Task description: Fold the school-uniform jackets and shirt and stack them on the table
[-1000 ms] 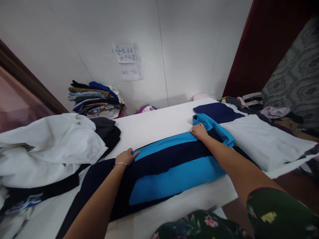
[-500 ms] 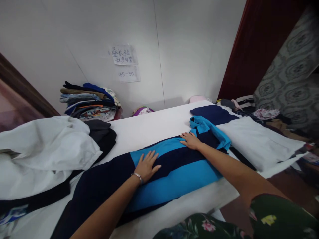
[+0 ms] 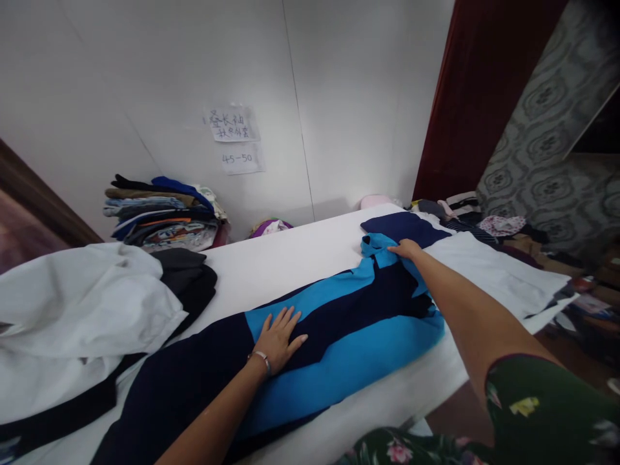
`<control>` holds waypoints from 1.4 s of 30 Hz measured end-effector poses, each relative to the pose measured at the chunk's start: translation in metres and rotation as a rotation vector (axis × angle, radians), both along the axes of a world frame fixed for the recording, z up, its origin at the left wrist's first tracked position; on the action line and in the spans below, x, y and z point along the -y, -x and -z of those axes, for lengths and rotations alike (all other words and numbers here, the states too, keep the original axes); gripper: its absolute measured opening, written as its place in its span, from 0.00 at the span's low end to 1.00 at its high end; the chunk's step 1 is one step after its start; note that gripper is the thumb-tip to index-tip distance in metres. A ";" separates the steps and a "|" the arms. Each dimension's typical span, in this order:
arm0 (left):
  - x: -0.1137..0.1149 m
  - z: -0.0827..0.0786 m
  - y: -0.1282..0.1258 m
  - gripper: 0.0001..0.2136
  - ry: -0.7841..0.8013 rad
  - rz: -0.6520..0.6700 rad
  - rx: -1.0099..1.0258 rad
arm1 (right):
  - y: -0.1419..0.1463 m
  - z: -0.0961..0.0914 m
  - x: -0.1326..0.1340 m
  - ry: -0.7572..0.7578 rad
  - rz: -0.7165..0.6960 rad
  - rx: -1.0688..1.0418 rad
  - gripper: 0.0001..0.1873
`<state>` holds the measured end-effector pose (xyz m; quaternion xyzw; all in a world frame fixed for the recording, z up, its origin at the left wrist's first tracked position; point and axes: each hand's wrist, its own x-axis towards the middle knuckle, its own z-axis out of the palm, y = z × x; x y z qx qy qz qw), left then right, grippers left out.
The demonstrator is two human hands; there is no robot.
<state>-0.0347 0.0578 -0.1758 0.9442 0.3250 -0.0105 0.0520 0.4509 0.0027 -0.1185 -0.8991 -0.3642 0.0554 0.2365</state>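
A navy and bright blue striped shirt (image 3: 339,349) lies lengthwise across the white table (image 3: 290,258). My left hand (image 3: 279,336) rests flat on its middle, fingers spread, a thin bracelet on the wrist. My right hand (image 3: 405,248) reaches to the shirt's far right end and is closed on the blue collar (image 3: 375,247), which stands bunched up there.
A rumpled white garment over black cloth (image 3: 82,310) fills the table's left. A stack of folded clothes (image 3: 159,210) stands against the back wall. A white and navy garment (image 3: 489,271) lies at the right, with loose clothes (image 3: 484,219) beyond it.
My right hand has moved further right and away from me, from the shirt's upper stripe to its collar. My left hand stays flat on the shirt's middle. The camera has tilted slightly.
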 end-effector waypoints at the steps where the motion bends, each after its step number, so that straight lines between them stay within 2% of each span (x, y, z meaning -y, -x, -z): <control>1: 0.000 0.000 0.000 0.31 -0.003 0.001 0.004 | -0.003 0.001 0.001 -0.017 -0.013 -0.042 0.18; 4: 0.000 0.001 0.000 0.31 -0.011 0.001 0.017 | -0.003 0.001 0.004 -0.135 -0.047 -0.148 0.12; 8: -0.001 0.002 0.000 0.31 -0.008 -0.007 0.018 | -0.008 -0.007 0.024 -0.398 -0.011 -0.212 0.16; 13: -0.003 0.005 0.000 0.30 -0.018 -0.003 0.028 | -0.029 -0.007 0.070 -1.022 0.321 -0.712 0.14; 17: -0.005 0.009 0.001 0.30 -0.024 0.000 0.044 | -0.036 -0.002 0.092 -1.209 0.443 -0.814 0.11; 20: -0.007 0.011 0.002 0.30 -0.025 -0.002 0.055 | -0.034 -0.005 0.094 -1.373 0.402 -0.902 0.09; 23: -0.007 0.012 0.002 0.29 -0.035 0.010 0.075 | -0.021 -0.019 0.091 -1.405 0.175 -0.899 0.10; 26: -0.006 0.012 0.002 0.29 -0.037 0.003 0.074 | 0.014 -0.042 0.087 -1.340 -0.116 -0.803 0.17; 28: -0.006 0.011 0.001 0.29 -0.039 0.001 0.071 | 0.053 -0.052 0.087 -1.192 -0.287 -0.692 0.21; 30: -0.005 0.010 0.000 0.29 -0.040 0.002 0.069 | 0.100 -0.050 0.089 -0.917 -0.495 -0.529 0.21; 31: -0.004 0.010 0.000 0.29 -0.038 0.002 0.067 | 0.124 -0.043 0.091 -0.722 -0.648 -0.415 0.21; 34: -0.003 0.008 -0.001 0.30 -0.020 -0.007 0.065 | 0.185 -0.010 0.100 -0.164 -1.146 -0.066 0.24; 35: -0.002 0.007 -0.001 0.30 -0.010 -0.010 0.067 | 0.199 0.003 0.103 -0.039 -1.206 0.015 0.28; 37: -0.003 0.003 -0.001 0.29 0.025 -0.021 0.073 | 0.216 0.022 0.108 0.094 -1.226 0.118 0.32; 39: -0.003 -0.005 -0.002 0.29 0.089 -0.056 0.101 | 0.221 0.032 0.113 0.114 -1.185 0.156 0.32; 42: 0.002 -0.023 -0.012 0.30 0.215 -0.176 0.280 | 0.222 0.031 0.119 0.112 -1.145 0.165 0.32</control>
